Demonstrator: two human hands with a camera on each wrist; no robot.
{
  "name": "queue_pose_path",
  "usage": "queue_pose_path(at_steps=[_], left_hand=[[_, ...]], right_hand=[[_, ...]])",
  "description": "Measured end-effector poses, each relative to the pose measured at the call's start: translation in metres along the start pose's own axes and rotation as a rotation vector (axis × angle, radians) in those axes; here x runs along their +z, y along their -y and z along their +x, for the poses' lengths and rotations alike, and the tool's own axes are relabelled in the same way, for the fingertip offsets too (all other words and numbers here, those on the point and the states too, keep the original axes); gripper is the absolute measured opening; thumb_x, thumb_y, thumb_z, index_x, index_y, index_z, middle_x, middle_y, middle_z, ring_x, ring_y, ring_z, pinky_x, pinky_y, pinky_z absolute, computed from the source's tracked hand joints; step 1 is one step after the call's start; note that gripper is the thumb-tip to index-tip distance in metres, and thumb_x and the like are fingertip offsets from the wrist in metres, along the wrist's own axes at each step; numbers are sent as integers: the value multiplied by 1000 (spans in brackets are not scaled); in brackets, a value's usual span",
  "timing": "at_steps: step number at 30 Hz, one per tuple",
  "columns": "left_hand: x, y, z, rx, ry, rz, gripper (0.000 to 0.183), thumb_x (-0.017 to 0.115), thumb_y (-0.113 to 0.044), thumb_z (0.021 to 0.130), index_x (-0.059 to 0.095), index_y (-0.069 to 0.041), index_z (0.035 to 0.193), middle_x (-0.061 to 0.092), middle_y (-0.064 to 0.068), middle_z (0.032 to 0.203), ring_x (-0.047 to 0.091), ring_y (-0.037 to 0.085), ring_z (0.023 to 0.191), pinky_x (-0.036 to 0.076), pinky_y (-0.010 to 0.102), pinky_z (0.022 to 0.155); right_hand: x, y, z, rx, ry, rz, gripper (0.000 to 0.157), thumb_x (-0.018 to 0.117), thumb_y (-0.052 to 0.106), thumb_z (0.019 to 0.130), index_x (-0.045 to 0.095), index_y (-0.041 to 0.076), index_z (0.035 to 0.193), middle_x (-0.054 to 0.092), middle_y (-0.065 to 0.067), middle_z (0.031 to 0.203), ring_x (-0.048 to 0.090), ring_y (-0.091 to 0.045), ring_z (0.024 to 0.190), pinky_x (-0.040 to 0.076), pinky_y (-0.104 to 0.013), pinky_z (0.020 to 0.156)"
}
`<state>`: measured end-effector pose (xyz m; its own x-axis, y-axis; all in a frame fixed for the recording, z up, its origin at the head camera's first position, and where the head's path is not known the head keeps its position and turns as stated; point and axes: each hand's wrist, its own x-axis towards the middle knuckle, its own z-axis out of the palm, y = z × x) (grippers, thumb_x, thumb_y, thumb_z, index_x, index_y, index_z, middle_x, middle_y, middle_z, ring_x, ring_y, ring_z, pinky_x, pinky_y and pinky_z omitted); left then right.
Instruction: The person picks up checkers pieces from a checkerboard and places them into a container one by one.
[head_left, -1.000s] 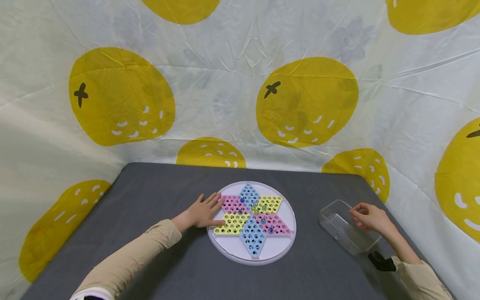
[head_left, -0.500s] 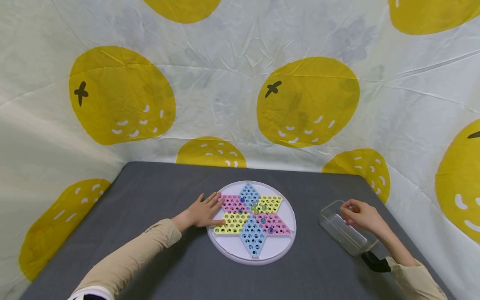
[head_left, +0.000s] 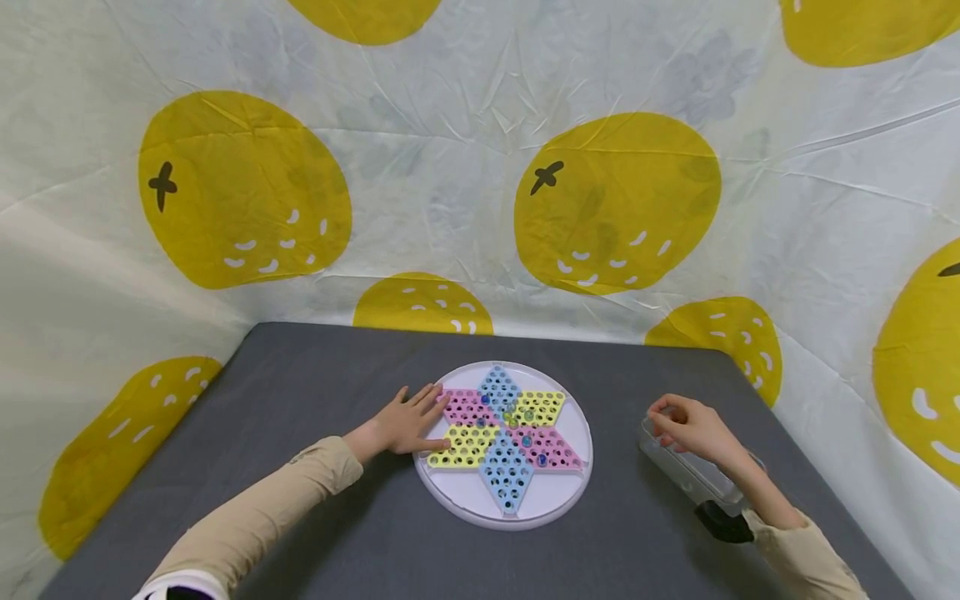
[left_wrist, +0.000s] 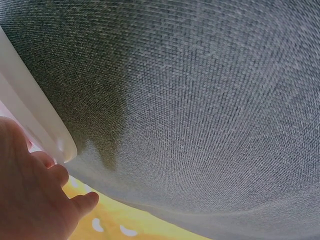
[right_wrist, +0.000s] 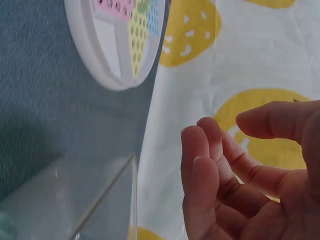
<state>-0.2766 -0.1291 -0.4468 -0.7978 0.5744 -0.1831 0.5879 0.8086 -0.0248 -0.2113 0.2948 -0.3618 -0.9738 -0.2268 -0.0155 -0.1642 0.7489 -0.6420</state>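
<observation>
A round white Chinese checkers board [head_left: 450,492] lies on the dark table, with a pink, yellow and blue star of holes. Several marbles [head_left: 542,460] sit in its holes. My left hand [head_left: 408,425] rests on the board's left rim, fingers spread; the left wrist view shows it at the rim's edge. My right hand [head_left: 697,429] hovers over a clear plastic box [head_left: 678,467], fingers bent. In the right wrist view, thumb [right_wrist: 272,120] and fingertips [right_wrist: 195,145] stand slightly apart; I cannot tell whether something small is between them. A greenish marble [right_wrist: 7,227] shows in the box.
The dark table [head_left: 337,542] reaches back to a hanging white cloth [head_left: 435,208] printed with big yellow fruits. A stretch of table separates the board from the box. A black band [head_left: 723,523] sits at my right wrist.
My right hand has moved left across the clear box, toward the board, its fingers staying bent. The left hand and the board have stayed in place.
</observation>
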Motion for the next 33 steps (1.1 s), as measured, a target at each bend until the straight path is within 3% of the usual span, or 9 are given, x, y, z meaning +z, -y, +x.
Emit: queue_pose_path(at_steps=[12,26,33], left_hand=[[0,-1,-1,-5,12,-7,82,34,-65,84,13,-13,144,8,11,151,11,29,139,13,57,106],[0,1,0,-3,3,0,82,33,-66,84,16,-13,144,10,11,151,12,28,139,14,57,105],[2,0,1,-6,1,1,82,34,-66,84,15,-14,144,10,11,151,12,28,139,14,56,106]], right_hand=[[23,15,13,-12,41,50,26,54,26,89,56,1,98,60,-4,70,56,-12,59,47,-26,52],[55,30,33,-34,65,51,22,56,23,87,59,2,94,64,-13,72,58,-15,58,46,-25,48],[72,34,40,-44,115,72,13,56,17,85,58,4,88,64,-9,70,61,-22,59,46,-25,47]])
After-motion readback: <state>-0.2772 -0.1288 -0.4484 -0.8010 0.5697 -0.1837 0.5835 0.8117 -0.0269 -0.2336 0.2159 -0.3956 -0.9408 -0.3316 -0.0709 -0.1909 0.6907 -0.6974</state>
